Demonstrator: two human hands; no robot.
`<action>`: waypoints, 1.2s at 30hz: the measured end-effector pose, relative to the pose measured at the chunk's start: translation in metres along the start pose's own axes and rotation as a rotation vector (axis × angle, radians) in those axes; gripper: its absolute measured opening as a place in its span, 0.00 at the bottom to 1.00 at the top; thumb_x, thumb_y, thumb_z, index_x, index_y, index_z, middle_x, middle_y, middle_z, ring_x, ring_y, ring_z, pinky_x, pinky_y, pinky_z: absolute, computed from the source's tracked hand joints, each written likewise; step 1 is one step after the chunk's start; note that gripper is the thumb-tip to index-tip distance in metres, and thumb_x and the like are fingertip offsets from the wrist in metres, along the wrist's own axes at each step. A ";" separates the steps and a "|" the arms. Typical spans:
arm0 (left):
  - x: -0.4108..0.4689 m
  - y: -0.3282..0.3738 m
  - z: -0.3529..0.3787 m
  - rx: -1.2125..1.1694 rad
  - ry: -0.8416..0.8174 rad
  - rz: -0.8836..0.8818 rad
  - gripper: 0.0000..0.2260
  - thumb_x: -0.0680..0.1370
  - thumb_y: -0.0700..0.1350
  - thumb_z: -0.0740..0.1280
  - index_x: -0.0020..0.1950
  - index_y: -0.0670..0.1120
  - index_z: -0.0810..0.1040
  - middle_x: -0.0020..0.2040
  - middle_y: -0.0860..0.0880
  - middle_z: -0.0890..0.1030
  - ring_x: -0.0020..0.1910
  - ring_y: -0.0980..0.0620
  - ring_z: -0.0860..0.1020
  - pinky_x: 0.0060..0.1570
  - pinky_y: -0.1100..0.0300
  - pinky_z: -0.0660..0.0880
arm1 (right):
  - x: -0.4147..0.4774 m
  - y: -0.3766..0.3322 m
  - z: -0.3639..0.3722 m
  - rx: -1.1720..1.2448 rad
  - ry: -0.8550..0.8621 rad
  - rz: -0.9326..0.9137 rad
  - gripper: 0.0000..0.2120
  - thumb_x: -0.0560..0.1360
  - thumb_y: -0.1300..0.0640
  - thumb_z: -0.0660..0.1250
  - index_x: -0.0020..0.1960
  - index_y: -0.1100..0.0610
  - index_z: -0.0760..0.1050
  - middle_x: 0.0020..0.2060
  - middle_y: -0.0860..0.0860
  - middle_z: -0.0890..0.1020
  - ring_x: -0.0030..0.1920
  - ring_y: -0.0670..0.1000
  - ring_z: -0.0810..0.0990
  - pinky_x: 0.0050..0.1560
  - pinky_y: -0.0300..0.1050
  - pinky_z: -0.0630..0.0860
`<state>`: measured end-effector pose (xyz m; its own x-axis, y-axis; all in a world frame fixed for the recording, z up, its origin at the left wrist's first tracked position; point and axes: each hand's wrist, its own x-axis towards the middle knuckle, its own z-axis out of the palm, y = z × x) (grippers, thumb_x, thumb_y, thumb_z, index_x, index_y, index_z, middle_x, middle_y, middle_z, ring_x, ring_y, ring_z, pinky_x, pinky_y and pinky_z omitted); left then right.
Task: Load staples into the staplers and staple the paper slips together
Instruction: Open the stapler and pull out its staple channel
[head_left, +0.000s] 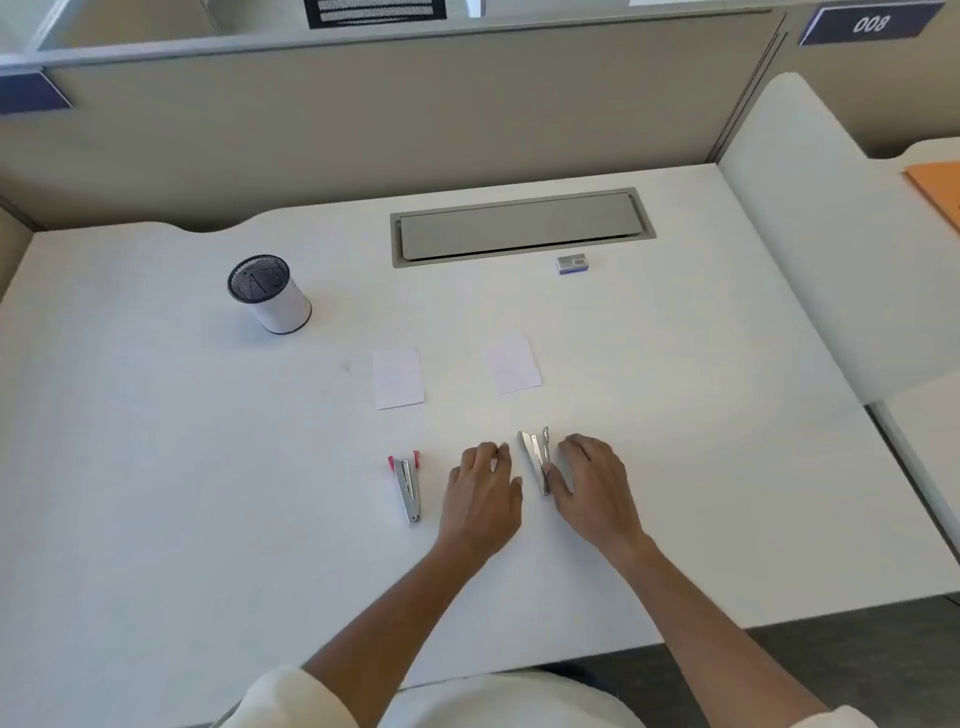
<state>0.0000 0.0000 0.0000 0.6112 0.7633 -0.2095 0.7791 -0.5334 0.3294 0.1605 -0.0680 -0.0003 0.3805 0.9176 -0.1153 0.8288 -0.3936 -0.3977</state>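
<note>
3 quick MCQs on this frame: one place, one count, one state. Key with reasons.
1. The staple box lies: A) on a shelf B) just before the cable hatch C) inside a drawer.
2. Paper slips on the desk: A) one B) two C) four.
3. The stapler between left hand and right hand is: A) opened in a V B) shut flat C) standing upright.
Key: 1B, it sits at the hatch's near edge; 2B, two white slips lie side by side; 3A, its arms splay apart.
</note>
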 end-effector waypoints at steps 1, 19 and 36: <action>0.003 0.001 0.000 -0.011 -0.021 -0.019 0.23 0.85 0.52 0.57 0.76 0.42 0.68 0.69 0.45 0.72 0.67 0.43 0.71 0.61 0.51 0.73 | 0.001 -0.002 0.003 -0.005 0.006 0.009 0.13 0.80 0.53 0.67 0.59 0.61 0.79 0.60 0.56 0.80 0.63 0.59 0.77 0.63 0.55 0.74; 0.026 0.033 -0.010 -0.837 -0.189 -0.391 0.15 0.83 0.41 0.57 0.68 0.48 0.76 0.64 0.46 0.71 0.68 0.45 0.72 0.67 0.55 0.69 | 0.012 -0.035 0.008 0.368 0.015 0.337 0.10 0.81 0.58 0.64 0.53 0.59 0.83 0.57 0.53 0.79 0.60 0.57 0.75 0.58 0.54 0.73; 0.013 0.026 -0.053 -0.978 0.048 -0.245 0.18 0.86 0.57 0.58 0.76 0.62 0.71 0.36 0.64 0.79 0.33 0.68 0.74 0.37 0.77 0.69 | 0.006 -0.052 -0.023 0.835 0.223 0.279 0.15 0.79 0.64 0.68 0.64 0.54 0.82 0.49 0.43 0.87 0.51 0.41 0.85 0.50 0.29 0.79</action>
<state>0.0212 0.0155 0.0547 0.4266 0.8371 -0.3423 0.4124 0.1568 0.8974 0.1289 -0.0430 0.0402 0.6653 0.7288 -0.1621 0.1609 -0.3519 -0.9221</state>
